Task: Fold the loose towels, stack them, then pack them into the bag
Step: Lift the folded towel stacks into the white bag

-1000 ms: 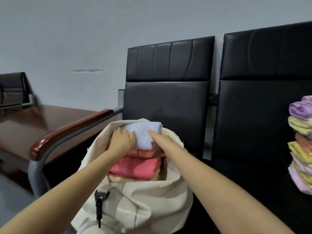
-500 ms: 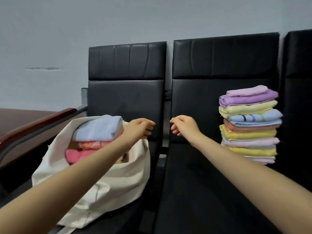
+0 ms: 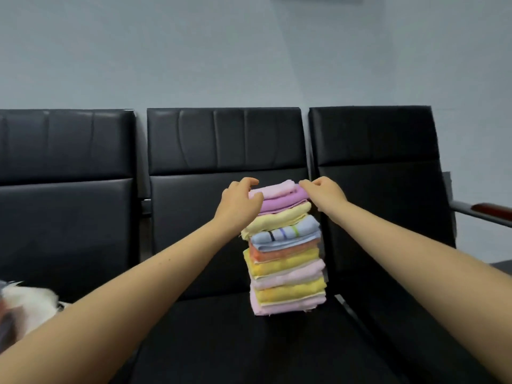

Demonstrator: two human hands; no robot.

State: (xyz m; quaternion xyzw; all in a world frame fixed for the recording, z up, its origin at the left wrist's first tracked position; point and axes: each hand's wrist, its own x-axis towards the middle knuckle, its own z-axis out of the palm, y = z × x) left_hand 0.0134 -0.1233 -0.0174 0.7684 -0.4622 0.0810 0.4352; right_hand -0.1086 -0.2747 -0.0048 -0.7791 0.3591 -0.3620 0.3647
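Note:
A tall stack of folded towels (image 3: 288,261) stands on the middle black seat, pink and purple on top, then yellow, striped blue, orange, yellow and pink below. My left hand (image 3: 239,202) curls against the left side of the top towels, fingers arched over the pink towel (image 3: 275,188). My right hand (image 3: 324,194) touches the right edge of the purple towel (image 3: 282,202), fingers bent. Neither hand has lifted anything. The cream bag (image 3: 30,303) shows only as a blurred corner at the lower left edge.
Three black padded seats (image 3: 224,139) run side by side against a grey wall. A metal armrest with a wooden top (image 3: 487,210) sticks out at the far right. Bare seat cushion (image 3: 221,342) lies in front of the stack.
My view has swung right from the bag to the stack. Both hands left the bag, crossed the seat and now rest on either side of the top towels.

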